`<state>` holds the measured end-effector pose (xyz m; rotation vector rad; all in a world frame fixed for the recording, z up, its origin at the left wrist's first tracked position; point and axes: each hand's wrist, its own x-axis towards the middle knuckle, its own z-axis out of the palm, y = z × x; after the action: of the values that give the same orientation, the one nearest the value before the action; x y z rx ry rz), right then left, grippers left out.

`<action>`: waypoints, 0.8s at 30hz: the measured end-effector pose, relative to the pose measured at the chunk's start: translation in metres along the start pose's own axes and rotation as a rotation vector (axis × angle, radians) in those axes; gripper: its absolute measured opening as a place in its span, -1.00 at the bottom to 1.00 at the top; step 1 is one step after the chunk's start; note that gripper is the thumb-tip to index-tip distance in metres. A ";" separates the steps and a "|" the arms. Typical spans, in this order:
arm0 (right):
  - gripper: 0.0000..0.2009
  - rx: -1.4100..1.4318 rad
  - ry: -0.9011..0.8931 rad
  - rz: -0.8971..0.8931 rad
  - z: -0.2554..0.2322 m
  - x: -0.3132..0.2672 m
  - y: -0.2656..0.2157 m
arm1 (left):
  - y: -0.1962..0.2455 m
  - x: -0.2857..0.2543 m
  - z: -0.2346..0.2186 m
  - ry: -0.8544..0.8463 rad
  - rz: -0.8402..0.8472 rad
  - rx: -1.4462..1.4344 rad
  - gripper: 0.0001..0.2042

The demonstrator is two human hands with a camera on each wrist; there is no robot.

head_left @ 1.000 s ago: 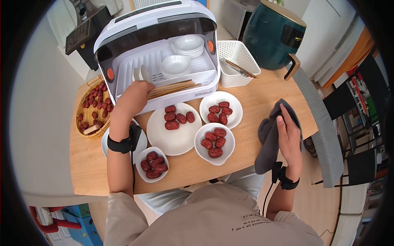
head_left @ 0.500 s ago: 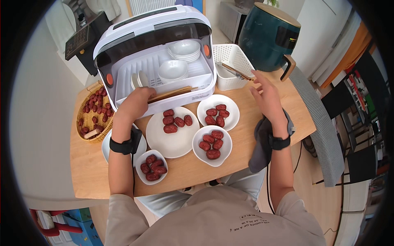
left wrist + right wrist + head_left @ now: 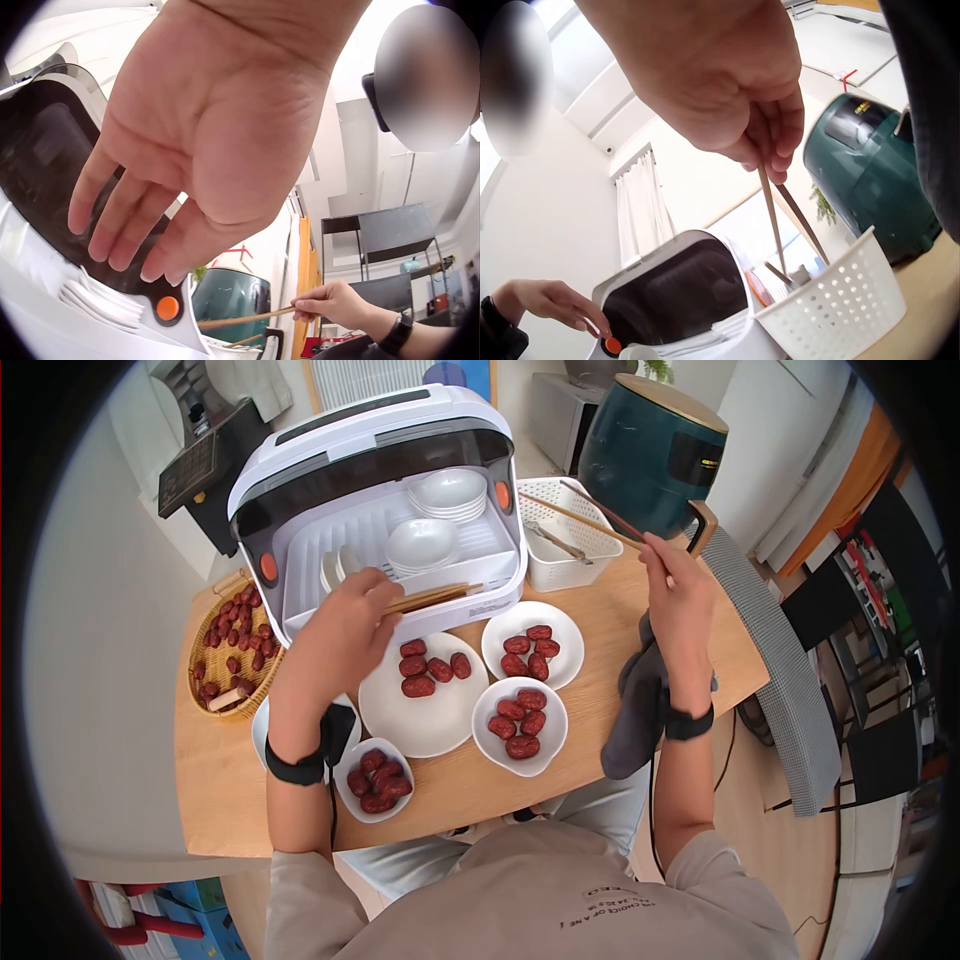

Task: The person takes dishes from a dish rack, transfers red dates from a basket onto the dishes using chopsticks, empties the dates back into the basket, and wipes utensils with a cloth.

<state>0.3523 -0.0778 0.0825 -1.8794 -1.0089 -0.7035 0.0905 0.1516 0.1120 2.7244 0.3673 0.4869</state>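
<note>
My right hand [image 3: 683,600] pinches the ends of two chopsticks [image 3: 585,520] above the white perforated basket [image 3: 573,573]; the right wrist view shows their other ends reaching down to the basket [image 3: 847,307]. Over the front of the white dish box [image 3: 370,622], my left hand [image 3: 345,635] holds nothing, its fingers relaxed in the left wrist view [image 3: 195,150]. Wooden chopsticks [image 3: 435,597] lie in the box's front tray beside that hand. Stacked white bowls [image 3: 422,546] stand in the box. A metal utensil [image 3: 555,542] rests in the basket.
Red dates lie on a large plate [image 3: 420,725], in three smaller dishes and in a wicker basket [image 3: 205,660]. The green appliance [image 3: 640,460] stands behind the white basket. A grey cloth [image 3: 635,720] hangs at the table's right front edge.
My right hand has left the grey cloth, moved up to the basket and taken hold of two chopsticks. My left hand has drawn back slightly from the chopsticks in the box.
</note>
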 end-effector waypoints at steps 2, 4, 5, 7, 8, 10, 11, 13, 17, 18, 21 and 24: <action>-0.83 0.007 0.079 0.027 -0.021 -0.015 -0.034 | 0.014 -0.003 0.004 0.026 0.152 -0.012 -0.73; -0.81 0.035 0.041 -0.021 -0.039 -0.042 -0.069 | 0.040 -0.006 -0.004 -0.110 0.083 -0.239 -0.67; -0.79 0.111 0.029 -0.112 -0.043 -0.055 -0.081 | 0.050 -0.007 -0.004 -0.244 0.004 -0.464 -0.60; -0.71 0.391 0.006 -0.400 -0.042 -0.073 -0.094 | 0.062 -0.013 0.005 -0.239 0.001 -0.673 -0.54; -0.71 0.388 0.010 -0.391 -0.041 -0.080 -0.099 | 0.068 -0.016 0.009 -0.222 -0.006 -0.883 -0.48; -0.73 0.540 -0.101 -0.423 -0.039 -0.090 -0.107 | 0.078 -0.017 0.013 -0.179 -0.023 -0.847 -0.42; -0.73 0.539 -0.099 -0.421 -0.035 -0.094 -0.108 | 0.080 -0.014 0.014 -0.136 -0.072 -1.004 -0.48; -0.72 0.566 -0.141 -0.407 -0.029 -0.100 -0.107 | 0.081 -0.012 0.015 -0.095 -0.121 -1.159 -0.54; -0.71 0.432 -0.322 -0.514 -0.038 -0.086 -0.093 | 0.069 -0.009 0.018 -0.174 -0.176 -1.518 -0.75; -0.67 0.379 -0.288 -0.471 -0.044 -0.081 -0.079 | 0.065 -0.009 0.017 -0.183 -0.131 -1.492 -0.79; -0.58 -0.194 -0.184 -0.025 -0.059 -0.070 -0.027 | 0.066 -0.016 -0.005 -0.267 -0.210 -0.665 -0.78; -0.67 -0.598 -0.091 -0.092 -0.063 -0.083 0.043 | 0.078 -0.011 -0.017 -0.229 -0.192 -0.412 -0.83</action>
<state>0.3420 -0.1766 0.0285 -2.4028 -1.0184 -1.0691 0.0892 0.0825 0.1537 2.2861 0.4102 0.1700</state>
